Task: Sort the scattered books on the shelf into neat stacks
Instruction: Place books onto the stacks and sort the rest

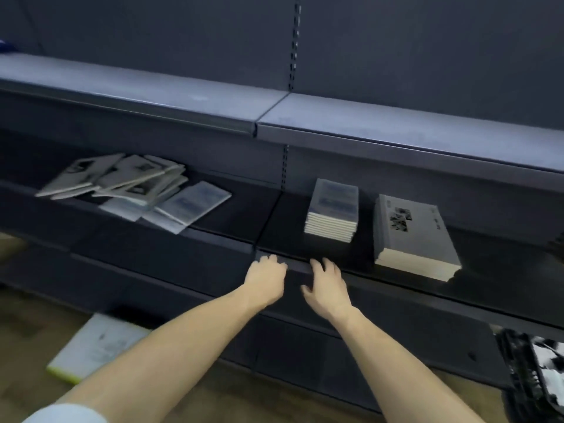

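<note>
Loosely, my left hand point(265, 277) and right hand point(326, 288) hung empty, fingers relaxed, below the neat stack point(332, 210); scattered books point(137, 190) lay up-left.

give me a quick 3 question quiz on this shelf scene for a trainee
1. True or false: the left hand grips a book.
2. Which books still need sorting? A) the scattered pile at the left of the shelf B) the thin-book stack C) the thick grey stack
3. Fill in: the white board with a yellow edge lies on the ____.

Key: 1 false, both it and the right hand hold nothing, near the shelf's front edge. 2 A. 3 floor.
</note>
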Available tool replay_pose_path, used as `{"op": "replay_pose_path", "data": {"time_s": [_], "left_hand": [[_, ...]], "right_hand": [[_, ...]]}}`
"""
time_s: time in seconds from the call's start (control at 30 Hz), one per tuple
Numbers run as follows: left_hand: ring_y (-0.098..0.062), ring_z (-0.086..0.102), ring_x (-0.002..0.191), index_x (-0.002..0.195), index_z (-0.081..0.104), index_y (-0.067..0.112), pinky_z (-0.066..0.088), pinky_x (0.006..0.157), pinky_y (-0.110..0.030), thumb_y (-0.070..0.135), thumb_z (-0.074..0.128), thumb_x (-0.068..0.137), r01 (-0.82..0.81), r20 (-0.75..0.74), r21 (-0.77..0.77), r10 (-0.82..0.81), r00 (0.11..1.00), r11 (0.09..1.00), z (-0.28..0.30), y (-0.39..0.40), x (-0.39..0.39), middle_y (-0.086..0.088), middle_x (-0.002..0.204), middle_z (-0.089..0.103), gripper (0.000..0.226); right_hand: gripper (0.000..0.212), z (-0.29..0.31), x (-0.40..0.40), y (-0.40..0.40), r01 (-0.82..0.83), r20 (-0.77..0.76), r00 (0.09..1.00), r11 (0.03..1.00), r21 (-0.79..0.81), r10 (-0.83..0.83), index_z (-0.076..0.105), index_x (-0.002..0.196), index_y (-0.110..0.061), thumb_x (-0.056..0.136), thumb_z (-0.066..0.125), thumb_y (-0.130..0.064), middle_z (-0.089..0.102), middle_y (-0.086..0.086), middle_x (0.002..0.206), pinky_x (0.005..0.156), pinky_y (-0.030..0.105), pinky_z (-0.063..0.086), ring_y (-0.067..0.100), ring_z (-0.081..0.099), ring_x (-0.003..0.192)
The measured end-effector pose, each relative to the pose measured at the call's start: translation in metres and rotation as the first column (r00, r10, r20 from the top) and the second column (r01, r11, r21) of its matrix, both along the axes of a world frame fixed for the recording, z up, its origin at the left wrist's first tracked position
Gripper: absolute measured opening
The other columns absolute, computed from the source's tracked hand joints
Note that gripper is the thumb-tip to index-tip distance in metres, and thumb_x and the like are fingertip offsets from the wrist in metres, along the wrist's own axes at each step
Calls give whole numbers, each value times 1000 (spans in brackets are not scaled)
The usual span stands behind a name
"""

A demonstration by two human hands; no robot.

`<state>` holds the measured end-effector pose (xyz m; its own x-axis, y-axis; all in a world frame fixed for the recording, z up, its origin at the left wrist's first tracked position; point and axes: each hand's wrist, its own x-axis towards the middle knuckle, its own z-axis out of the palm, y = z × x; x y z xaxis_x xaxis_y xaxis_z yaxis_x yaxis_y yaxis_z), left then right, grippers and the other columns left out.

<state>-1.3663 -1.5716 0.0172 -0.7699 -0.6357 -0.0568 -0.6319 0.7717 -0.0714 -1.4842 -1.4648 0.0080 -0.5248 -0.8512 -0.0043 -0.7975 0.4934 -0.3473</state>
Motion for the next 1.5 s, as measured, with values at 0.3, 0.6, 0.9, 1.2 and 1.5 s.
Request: {"op": "replay_pose_path", "data": {"time_s": [0.3, 0.6, 0.9, 1.2, 1.5], "left_hand": [[-29, 48, 114, 131, 52, 17, 42, 89, -38, 25, 49, 95, -224, -32, 13, 224, 974, 975, 11, -80, 99, -10, 125, 50, 37], [-29, 40, 126, 145, 34, 16, 42, 97, -39, 27, 55, 92, -232, -119, 36, 234, 965, 972, -13, -198, 167, -13, 136, 43, 58], [-29, 26, 139, 148, 29, 9, 37, 105, -38, 25, 56, 91, -177, -138, 98, 190, 972, 979, -33, -308, 226, -13, 152, 28, 65], [-36, 25, 138, 144, 35, 16, 32, 110, -43, 12, 60, 85, -210, -151, 197, 242, 958, 958, -43, -340, 218, -16, 148, 27, 64], [-37, 38, 126, 144, 28, 16, 43, 98, -39, 31, 62, 88, -281, -60, 21, 282, 958, 960, -47, -344, 201, -22, 141, 33, 68]], "right_hand": [[69, 7, 75, -78, -171, 11, 985, 985, 33, 170, 24, 153, -16, 94, 57, -32, 18, 14, 159, 118, 44, 24, 31, 13, 148], [69, -4, 147, -214, -215, -16, 976, 975, 64, 216, 23, 153, -14, 95, 57, -31, 19, 12, 159, 115, 44, 30, 29, 18, 147], [68, -14, 219, -332, -231, -88, 967, 970, 82, 238, 27, 149, -14, 90, 62, -20, 18, 9, 159, 109, 38, 38, 28, 25, 143], [62, -15, 202, -386, -132, -178, 966, 952, 277, 186, 29, 150, -24, 95, 53, -10, 39, 8, 147, 99, 36, 44, 26, 43, 131], [45, -12, 179, -361, -229, -353, 892, 956, 181, 281, 52, 133, -20, 91, 54, -3, 65, 3, 117, 74, 31, 53, 23, 66, 98]]}}
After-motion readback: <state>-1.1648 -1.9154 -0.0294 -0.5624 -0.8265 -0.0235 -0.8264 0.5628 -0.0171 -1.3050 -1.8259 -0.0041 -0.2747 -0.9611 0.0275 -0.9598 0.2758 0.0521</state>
